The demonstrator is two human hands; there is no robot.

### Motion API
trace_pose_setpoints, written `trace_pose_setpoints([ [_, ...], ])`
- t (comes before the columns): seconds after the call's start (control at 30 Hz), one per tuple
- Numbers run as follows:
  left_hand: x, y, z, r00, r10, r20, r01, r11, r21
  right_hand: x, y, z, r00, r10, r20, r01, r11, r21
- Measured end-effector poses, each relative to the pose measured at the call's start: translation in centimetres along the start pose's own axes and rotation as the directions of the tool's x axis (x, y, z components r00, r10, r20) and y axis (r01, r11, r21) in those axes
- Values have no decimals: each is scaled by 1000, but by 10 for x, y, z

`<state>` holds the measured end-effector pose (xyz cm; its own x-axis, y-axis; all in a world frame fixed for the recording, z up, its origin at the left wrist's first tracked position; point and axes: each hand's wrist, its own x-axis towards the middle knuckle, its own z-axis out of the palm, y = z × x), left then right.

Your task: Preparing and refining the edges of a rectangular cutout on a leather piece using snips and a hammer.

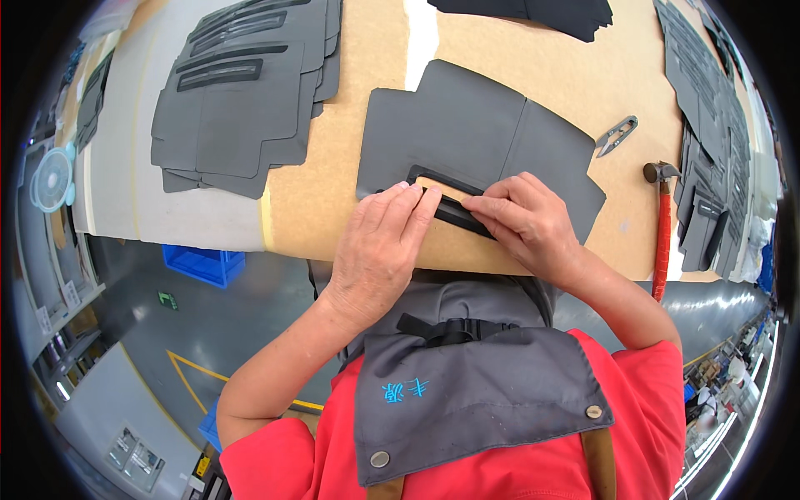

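Observation:
A dark grey sheet panel (450, 117) lies at the table's near edge, with a long slot in it bordered by black strips. The near black strip (463, 218) runs beneath my fingertips. My left hand (377, 246) is closed, its fingers together and pressed on the strip's left part; its thumb is hidden. With thumb and forefinger, my right hand (533, 223) pinches the strip's edge farther right. Brown table covering shows through the slot between the hands.
Stacked grey panels (233, 125) lie at left, more panels (708, 158) at right. Thread snips (617, 136) and a red-handled hammer (662, 217) rest right of the panel. Black pieces (542, 12) lie at the far edge. A blue crate (204, 265) stands below the table.

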<state>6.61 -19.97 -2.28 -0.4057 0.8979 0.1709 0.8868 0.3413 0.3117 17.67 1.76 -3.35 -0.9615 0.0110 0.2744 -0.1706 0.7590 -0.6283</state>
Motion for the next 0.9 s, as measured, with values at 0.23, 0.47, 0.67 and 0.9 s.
trace_pose_setpoints([
  [0.23,-2,5,-3,998,62,17,-63,996,70,-4,0,-3,963,-264,47,267,929,-257],
  [0.47,-8,25,6,997,42,71,-51,990,134,4,-3,-2,995,-104,-7,102,983,-150],
  [0.67,-9,26,6,998,7,65,-11,998,65,-1,-10,-20,968,196,160,-209,975,72],
  [0.9,-8,27,7,999,-19,42,19,1000,2,-11,-11,-8,986,168,3,-167,983,75],
])
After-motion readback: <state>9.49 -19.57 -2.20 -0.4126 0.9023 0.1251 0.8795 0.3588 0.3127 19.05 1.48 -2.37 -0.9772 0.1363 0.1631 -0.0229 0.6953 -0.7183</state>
